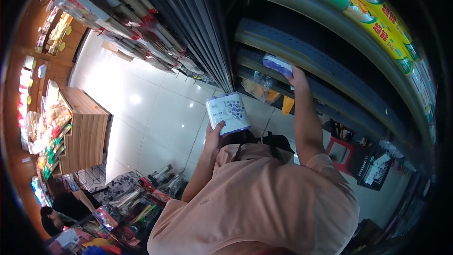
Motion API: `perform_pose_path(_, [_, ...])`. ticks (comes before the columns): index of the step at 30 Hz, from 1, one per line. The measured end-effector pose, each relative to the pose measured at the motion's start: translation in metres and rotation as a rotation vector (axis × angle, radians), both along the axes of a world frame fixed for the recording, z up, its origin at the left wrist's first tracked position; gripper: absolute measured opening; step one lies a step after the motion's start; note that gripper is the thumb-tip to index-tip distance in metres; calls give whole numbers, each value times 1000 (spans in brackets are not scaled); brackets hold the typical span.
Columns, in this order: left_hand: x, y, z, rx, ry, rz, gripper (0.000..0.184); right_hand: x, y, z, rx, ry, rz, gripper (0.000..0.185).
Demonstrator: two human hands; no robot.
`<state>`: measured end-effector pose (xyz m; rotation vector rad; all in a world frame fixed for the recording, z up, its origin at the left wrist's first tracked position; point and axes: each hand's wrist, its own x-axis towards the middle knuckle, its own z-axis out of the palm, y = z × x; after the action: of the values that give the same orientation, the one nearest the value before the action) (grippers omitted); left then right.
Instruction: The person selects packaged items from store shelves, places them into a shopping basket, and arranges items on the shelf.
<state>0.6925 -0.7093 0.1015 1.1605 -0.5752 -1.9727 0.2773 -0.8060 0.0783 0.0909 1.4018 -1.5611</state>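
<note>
My left hand (213,134) is closed on the lower edge of a white package (225,112) with purple borders and a lavender print, held in front of my body. My right hand (297,77) reaches out to the shelf (288,47) and is closed on the end of a second, similar white and purple package (277,64). That one lies at the shelf's front edge; whether it rests on the shelf I cannot tell. Below it hangs a clear plastic bag (261,86) with something yellowish inside.
Yellow and green packs (377,26) fill the upper shelf at right. Hanging goods (127,23) line a rack at upper left. A wooden display stand (82,132) stands on the tiled floor (155,113). A black basket (374,167) and red stool (340,153) sit at lower right. A person (71,208) is at lower left.
</note>
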Motion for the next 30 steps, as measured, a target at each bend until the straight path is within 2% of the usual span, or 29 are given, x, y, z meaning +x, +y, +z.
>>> perform_pose_path(3, [-4,-16,10,-48,-48,-62,39,11,48,-4,-151,-126,92,45])
perform_pose_path(5, [-14,-24,20,-80,-52,-108,39,43,89,31,-159,-234,62,45])
perform_pose_path(7, [-32,-32,29,-118,-11,-157,39,59,132,35,-224,-232,184,42])
perform_pose_path(9, [-65,-37,36,-175,-40,-312,40,79,189,37,-430,-214,269,43])
perform_pose_path(13, [-117,-20,49,-328,-46,-588,42,109,235,71,-376,-140,150,45])
perform_pose_path(15, [-138,-3,56,-405,-105,-679,42,108,256,80,-354,-54,80,46])
perform_pose_path(16, [-148,8,60,-399,-105,-702,42,101,270,89,-319,-78,83,48])
perform_pose_path(22, [-193,106,73,-394,-120,-820,44,74,376,89,-488,-240,-48,53])
perform_pose_path(30, [-265,234,95,-406,-267,-1057,56,48,531,96,-498,-117,-217,64])
